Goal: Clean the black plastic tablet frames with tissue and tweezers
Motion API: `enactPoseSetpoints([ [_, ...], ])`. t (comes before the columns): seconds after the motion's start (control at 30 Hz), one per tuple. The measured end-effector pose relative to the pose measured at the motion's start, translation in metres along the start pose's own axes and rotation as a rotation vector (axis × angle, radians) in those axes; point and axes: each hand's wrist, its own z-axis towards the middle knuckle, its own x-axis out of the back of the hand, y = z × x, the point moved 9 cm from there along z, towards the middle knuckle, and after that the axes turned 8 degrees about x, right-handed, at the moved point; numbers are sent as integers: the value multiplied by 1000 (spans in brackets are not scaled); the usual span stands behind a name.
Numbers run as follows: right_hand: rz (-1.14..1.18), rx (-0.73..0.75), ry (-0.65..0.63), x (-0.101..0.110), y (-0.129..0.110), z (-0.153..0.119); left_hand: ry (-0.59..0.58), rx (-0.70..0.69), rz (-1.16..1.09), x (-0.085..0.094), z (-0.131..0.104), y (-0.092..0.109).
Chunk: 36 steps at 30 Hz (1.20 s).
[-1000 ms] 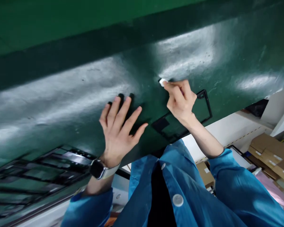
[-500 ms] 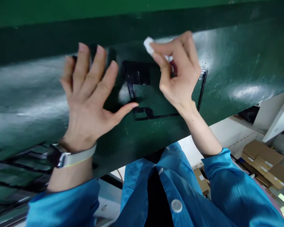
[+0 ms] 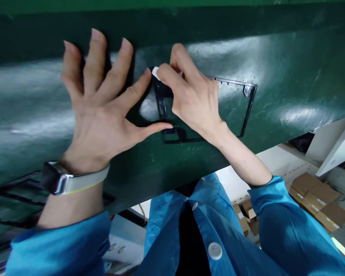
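Note:
A thin black rectangular frame [image 3: 248, 111] lies flat on the green work surface [image 3: 287, 84]. My left hand [image 3: 99, 115] is spread wide on the left, with its index fingertip and thumb tip at the frame's left corners. Pinched in the fingers of my right hand [image 3: 194, 96] is a small white piece [image 3: 155, 73], which rests at the frame's upper left corner, beside my left index fingertip. The right hand covers part of the frame's top side. What the white piece is made of cannot be told.
More black frames [image 3: 14, 188] lie at the lower left, partly behind my left wrist. Cardboard boxes [image 3: 316, 195] sit below the surface at the lower right, near a white shelf [image 3: 333, 145]. The surface's front edge runs just before my body.
My right hand has moved left and down with the white piece, from above the frame to its upper left corner. My left hand has shifted slightly left, its fingers spread wider.

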Motion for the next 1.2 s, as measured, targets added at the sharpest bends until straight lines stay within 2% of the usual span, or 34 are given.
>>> enactPoseSetpoints([
  [0.2,-51,67,-33,-4,-4,-3,-19,-17,16,1,-1,0],
  [0.47,-71,118,72,-2,-5,-5,-31,-21,36,-1,-1,-3],
  [0.77,27,167,63,-7,-2,-6,-17,-53,100,-3,-2,-1],
  [0.9,38,169,98,-2,-1,-6,-43,-32,97,-4,-1,-4],
  [1.1,51,140,18,-3,-1,-6,-2,-60,89,-1,-3,2],
  [1.2,80,150,42,-3,-1,-7,5,-94,118,-1,-4,7],
])
